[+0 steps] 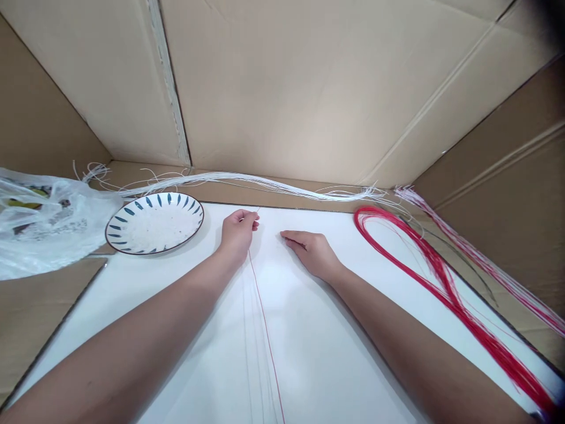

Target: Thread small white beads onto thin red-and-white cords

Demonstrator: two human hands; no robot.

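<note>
Red thread: a single fine red thread (266, 327) runs from under the left grip down the table toward the wearer, between the two forearms.
Left grip: the left hand (239, 229) has thumb and fingers pinched together on the thread, a short pale end showing just past the fingertips.
Right grip: the right hand (313, 250) is near the left, not touching it, fingers drawn together and pointing toward it; whether a fine strand lies between them cannot be told.
Table: the white table (318, 353) lies under both grips; faint pale lines beside the thread could be strands or reflections.
Patterned plate: a white plate (189, 207) with dark leaf strokes and a brown rim, left of the left grip.
Plastic bag: a translucent bag (53, 229), farther left, just beside the plate.
Red bundle: looped red strands (489, 340), right of the right grip.
White strands: a long bundle (247, 176) beyond both grips.
Pink-and-white strands: a bundle (485, 264) at far right.
Cardboard: brown walls (309, 88) behind everything.
</note>
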